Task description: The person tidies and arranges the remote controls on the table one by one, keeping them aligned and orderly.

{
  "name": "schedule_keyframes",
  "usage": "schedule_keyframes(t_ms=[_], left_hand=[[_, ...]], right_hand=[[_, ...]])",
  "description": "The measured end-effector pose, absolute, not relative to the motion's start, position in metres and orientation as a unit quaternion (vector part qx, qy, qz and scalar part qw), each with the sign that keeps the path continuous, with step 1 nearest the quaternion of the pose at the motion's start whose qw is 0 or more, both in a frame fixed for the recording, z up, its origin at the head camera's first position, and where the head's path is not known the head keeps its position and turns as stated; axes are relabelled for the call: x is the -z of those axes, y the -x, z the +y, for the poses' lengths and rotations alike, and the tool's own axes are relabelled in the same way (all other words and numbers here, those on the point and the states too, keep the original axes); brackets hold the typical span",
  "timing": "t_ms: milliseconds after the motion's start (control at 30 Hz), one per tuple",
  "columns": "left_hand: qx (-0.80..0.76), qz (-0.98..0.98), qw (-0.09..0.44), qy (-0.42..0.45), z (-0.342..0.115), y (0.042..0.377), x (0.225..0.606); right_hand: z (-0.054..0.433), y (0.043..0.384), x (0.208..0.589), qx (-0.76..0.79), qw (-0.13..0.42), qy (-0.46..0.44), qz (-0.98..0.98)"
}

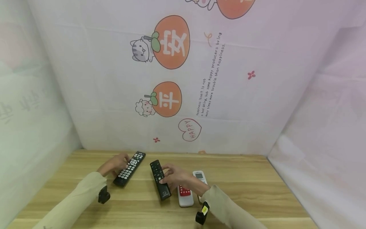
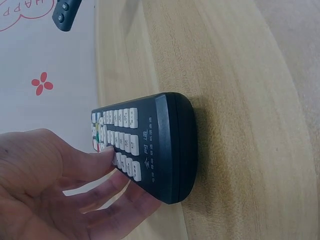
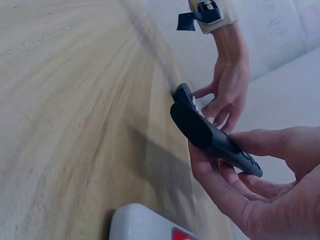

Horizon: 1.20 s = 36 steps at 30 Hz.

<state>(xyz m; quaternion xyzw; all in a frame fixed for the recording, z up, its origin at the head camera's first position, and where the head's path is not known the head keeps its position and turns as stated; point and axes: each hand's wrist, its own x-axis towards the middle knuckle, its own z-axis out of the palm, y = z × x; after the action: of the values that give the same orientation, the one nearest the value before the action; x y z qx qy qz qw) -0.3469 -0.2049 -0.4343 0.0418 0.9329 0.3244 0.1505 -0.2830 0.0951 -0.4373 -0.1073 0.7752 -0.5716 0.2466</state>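
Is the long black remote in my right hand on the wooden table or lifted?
Lifted: in the right wrist view, the black remote hangs clear of its shadow on the table.

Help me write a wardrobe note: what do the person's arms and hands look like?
The left cream fabric sleeve and matching right sleeve end near the wrists. A black wrist device sits on the left; a similar black device on the right bears a yellow label. The left hand and right hand are ungloved.
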Motion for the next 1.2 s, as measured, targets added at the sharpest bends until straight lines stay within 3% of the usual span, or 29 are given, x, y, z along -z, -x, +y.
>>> schedule_keyframes(t_ms=[467, 967, 1200], left_hand=[[-0.326, 0.933, 0.147, -0.045, -0.206, 0.348, 0.438], [-0.327, 0.932, 0.154, -0.034, -0.205, 0.346, 0.437], [-0.322, 0.934, 0.152, -0.032, -0.205, 0.348, 0.437]], right_hand=[[0.106, 0.289, 0.44, 0.607, 0.248, 0.087, 0.75], [0.14, 0.302, 0.432, 0.603, 0.196, 0.061, 0.771], [0.157, 0.308, 0.424, 0.598, 0.199, 0.094, 0.771]])
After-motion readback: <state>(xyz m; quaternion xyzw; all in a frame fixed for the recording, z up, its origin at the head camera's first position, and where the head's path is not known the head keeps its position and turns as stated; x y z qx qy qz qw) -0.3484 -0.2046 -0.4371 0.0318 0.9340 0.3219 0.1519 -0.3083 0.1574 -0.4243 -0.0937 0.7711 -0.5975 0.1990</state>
